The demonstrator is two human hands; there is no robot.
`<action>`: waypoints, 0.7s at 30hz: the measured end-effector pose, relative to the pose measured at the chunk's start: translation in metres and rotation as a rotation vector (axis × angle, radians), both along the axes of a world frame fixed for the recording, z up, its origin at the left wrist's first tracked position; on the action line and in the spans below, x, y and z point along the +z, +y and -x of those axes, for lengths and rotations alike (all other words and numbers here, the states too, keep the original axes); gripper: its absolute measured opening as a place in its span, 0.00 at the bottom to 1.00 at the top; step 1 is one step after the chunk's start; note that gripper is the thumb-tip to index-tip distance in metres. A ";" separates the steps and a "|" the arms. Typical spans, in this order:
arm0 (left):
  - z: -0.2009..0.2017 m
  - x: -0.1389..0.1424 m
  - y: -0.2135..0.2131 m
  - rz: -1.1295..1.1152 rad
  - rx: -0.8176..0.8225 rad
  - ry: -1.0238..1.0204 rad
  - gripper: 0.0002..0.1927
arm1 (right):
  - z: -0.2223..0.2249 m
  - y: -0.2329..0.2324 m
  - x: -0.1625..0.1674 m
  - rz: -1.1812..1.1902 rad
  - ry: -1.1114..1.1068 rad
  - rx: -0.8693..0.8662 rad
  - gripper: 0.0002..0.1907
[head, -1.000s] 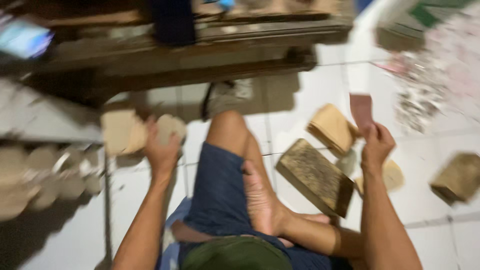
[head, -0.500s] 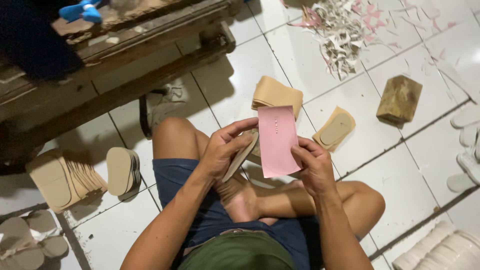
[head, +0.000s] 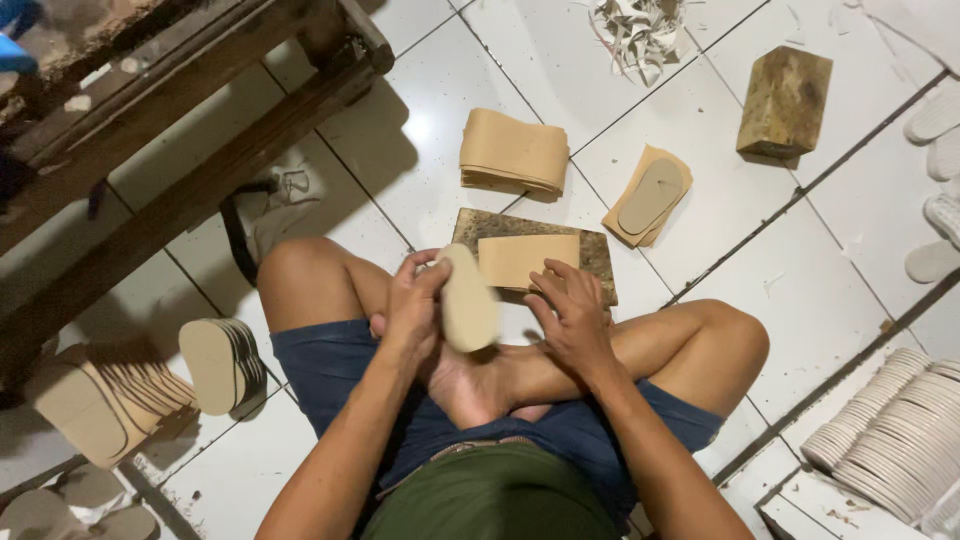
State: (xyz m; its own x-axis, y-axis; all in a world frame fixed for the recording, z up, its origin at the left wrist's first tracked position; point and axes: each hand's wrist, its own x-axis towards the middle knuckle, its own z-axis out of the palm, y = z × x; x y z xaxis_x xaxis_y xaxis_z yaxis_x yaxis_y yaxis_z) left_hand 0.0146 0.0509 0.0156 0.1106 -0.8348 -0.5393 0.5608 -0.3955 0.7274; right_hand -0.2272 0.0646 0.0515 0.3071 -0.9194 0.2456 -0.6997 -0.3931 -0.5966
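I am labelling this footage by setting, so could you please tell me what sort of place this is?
Probably a small footwear workshop on a white tiled floor: the left hand holds a beige sole-shaped insole, with stacked beige insoles and pale offcut scraps lying around.

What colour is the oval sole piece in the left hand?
Pale tan sole piece, held by the left hand; head view.

Sheet [head: 527, 259] lies on board [head: 592, 243]; folded stack [head: 513, 151] beyond; block [head: 784, 100] perhaps farther right.
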 end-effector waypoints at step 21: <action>0.039 -0.021 -0.026 -0.114 -0.345 -0.373 0.12 | 0.031 -0.026 -0.064 -0.572 -0.928 -0.588 0.18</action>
State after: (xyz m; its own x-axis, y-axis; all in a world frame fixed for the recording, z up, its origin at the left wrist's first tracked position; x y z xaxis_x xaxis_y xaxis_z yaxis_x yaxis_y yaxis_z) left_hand -0.0248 0.0247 -0.0057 0.0418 -0.7947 -0.6055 0.0945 -0.6002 0.7942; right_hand -0.2584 0.0382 -0.0120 -0.2646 -0.9054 -0.3319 0.0972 0.3174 -0.9433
